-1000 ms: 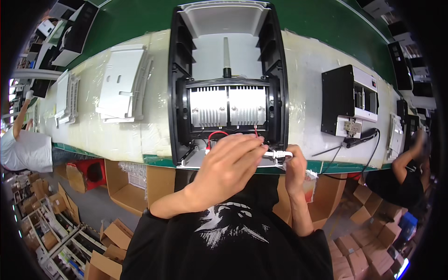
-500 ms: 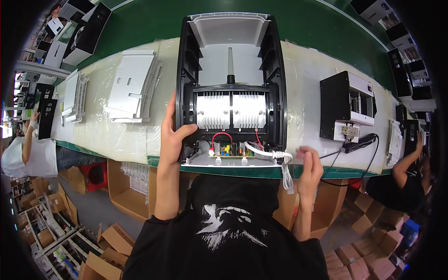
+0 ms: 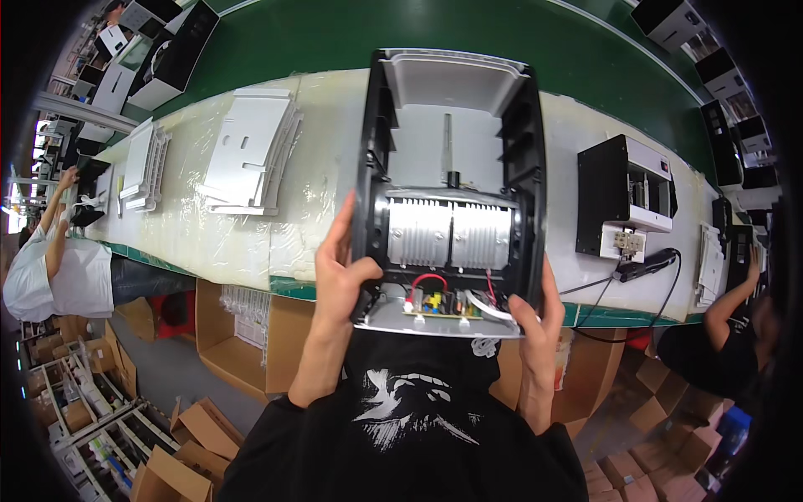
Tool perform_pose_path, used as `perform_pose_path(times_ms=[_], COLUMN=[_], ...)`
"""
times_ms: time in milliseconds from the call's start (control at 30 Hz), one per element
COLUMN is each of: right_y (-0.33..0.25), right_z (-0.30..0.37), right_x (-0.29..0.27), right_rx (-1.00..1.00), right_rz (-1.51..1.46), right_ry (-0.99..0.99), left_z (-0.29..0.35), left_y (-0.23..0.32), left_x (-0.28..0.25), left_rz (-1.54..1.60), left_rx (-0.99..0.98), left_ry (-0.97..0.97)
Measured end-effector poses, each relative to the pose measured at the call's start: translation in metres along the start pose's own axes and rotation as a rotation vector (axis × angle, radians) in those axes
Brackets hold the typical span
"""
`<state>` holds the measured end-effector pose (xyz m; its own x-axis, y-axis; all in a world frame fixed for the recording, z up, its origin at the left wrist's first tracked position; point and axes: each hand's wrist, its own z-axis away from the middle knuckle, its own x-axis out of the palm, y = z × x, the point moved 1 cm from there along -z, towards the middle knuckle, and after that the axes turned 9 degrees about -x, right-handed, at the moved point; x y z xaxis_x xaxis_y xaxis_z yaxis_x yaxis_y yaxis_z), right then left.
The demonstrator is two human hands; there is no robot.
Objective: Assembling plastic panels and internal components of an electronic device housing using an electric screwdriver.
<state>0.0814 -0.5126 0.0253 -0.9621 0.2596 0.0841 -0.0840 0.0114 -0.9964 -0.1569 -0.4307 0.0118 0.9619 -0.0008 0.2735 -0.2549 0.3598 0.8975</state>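
I hold an open appliance housing [image 3: 525, 125], black-walled with a white interior, in front of me with both hands. My left hand [image 3: 336, 280] grips its left side, thumb over the near-left edge. On the near-right corner my right hand [image 3: 539, 322] is closed, thumb on top beside the white cable [image 3: 487, 306]. Two finned silver heat sinks [image 3: 418, 236] lie side by side inside. Nearer to me a small circuit board [image 3: 437, 316] carries red wires. A thin rod [image 3: 447, 144] runs along the middle of the far compartment. A bundled cable end [image 3: 484, 346] hangs below the near edge.
White plastic panels [image 3: 247, 151] are stacked on the plastic-covered bench [image 3: 322, 109] at left. To the right stand a black-and-white device [image 3: 604, 188] and a black cord [image 3: 648, 266]. Beyond is a green surface [image 3: 335, 38]. Co-workers [image 3: 79, 272] work on both sides; cardboard boxes [image 3: 230, 351] stand below.
The housing has shifted right and toward me and looks slightly tilted. My left hand moved with it. My right hand, free before, has taken hold of the near-right corner.
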Motion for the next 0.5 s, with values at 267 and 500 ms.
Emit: perform_pose_path(times_ms=[267, 500], right_y=[0.015, 0.013], right_z=[0.007, 0.004], right_x=[-0.023, -0.038], right_rx=[0.028, -0.039], right_rz=[0.115, 0.170], right_ry=[0.113, 0.013], left_z=[-0.009, -0.089], left_y=[-0.001, 0.085], left_x=[-0.001, -0.124], left_rz=[-0.161, -1.398], left_rx=[0.152, 0.441], left_ry=[-0.110, 0.902])
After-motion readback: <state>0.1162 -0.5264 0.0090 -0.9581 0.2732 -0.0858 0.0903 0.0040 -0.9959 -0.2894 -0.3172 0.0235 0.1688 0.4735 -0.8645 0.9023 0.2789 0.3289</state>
